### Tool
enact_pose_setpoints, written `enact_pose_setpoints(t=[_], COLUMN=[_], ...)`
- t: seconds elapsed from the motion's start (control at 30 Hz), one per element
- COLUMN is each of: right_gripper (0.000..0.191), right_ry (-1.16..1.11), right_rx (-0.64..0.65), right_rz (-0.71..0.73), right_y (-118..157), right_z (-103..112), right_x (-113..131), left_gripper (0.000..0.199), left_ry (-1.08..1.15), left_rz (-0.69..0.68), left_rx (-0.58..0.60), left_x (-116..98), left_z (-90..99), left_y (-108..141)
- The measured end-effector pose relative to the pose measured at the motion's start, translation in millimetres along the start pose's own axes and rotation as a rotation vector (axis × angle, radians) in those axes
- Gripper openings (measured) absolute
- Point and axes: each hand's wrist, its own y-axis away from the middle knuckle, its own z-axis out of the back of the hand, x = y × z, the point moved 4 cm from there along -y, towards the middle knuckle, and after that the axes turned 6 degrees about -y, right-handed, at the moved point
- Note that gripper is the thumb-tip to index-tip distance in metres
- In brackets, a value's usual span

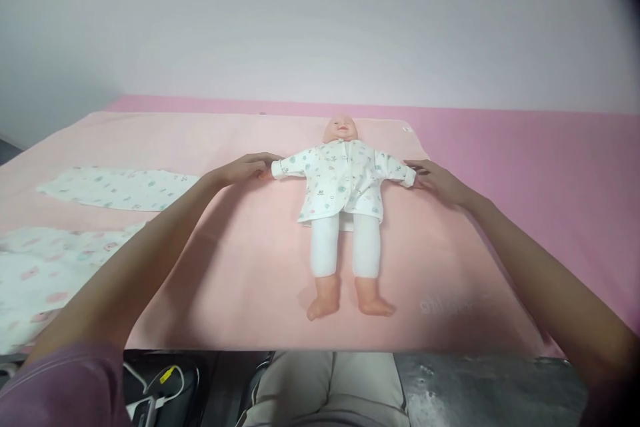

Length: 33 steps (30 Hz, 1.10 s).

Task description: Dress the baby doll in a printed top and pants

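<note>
A baby doll (326,296) lies on its back on a pale pink mat, its arms stretched out to both sides. It wears a white printed jacket (325,187), fastened down the front, and plain white trousers (324,247); its feet are bare. At the cuff on the left of the view, my left hand (245,169) is closed around the doll's small hand, which shows partly below my fingers. My right hand (443,181) grips the doll's other hand by the opposite cuff, with most of that small hand hidden under my fingers.
On the left lie a folded white printed garment (125,188) and a larger white cloth with pink prints (55,273). The pink mat (240,280) covers a brighter pink surface (540,193) against a pale wall (320,27). White cables (173,390) hang below the front edge.
</note>
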Motion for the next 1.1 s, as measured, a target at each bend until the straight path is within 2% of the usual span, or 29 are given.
enact_pose_setpoints(t=[0.1,0.13,0.27,0.33,0.47,0.53,0.6,0.67,0.73,0.8,0.9,1.0,1.1], right_gripper=[0.052,0.05,0.042,0.037,0.034,0.035,0.035,0.035,0.035,0.037,0.042,0.044,0.043], right_ry=[-0.077,-0.082,-0.066,0.007,0.176,0.221,0.243,0.233,0.192,0.139,0.08,-0.02,-0.123], right_rx=[0.028,0.054,0.093,0.075,-0.135,-0.224,-0.252,-0.303,-0.386,-0.425,-0.381,-0.424,-0.486], right_rz=[-0.101,-0.107,-0.102,-0.032,0.152,0.163,0.145,0.082,-0.044,-0.176,-0.247,-0.285,-0.341], right_y=[-12,-17,-36,-40,-35,-30,-23,-13,3,21,40,46,42], right_z=[3,3,5,8,21,24,21,15,7,-5,-26,-43,-52], right_x=[1,4,4,-2,-18,-21,-18,-11,-3,5,21,33,34], left_gripper=[0.055,0.054,0.042,0.036,0.031,0.032,0.035,0.043,0.048,0.043,0.032,0.035,0.035], left_ry=[0.019,-0.01,-0.096,-0.101,-0.087,-0.084,-0.078,-0.055,-0.036,-0.065,-0.163,-0.203,-0.198], left_rz=[0.034,0.047,0.093,0.092,0.048,0.054,0.087,0.126,0.156,0.168,0.176,0.231,0.247], left_rx=[0.145,0.151,0.131,0.05,-0.15,-0.146,-0.116,-0.141,-0.227,-0.35,-0.496,-0.507,-0.53], left_x=[0,0,5,14,32,35,35,30,23,13,-6,-22,-29], left_z=[1.9,2.1,-1.6,-1.1,4.9,4.3,2.2,1.1,0.5,-2.0,-14.8,-36.3,-51.1], left_y=[-19,-26,-43,-43,-32,-27,-22,-15,-3,13,39,55,59])
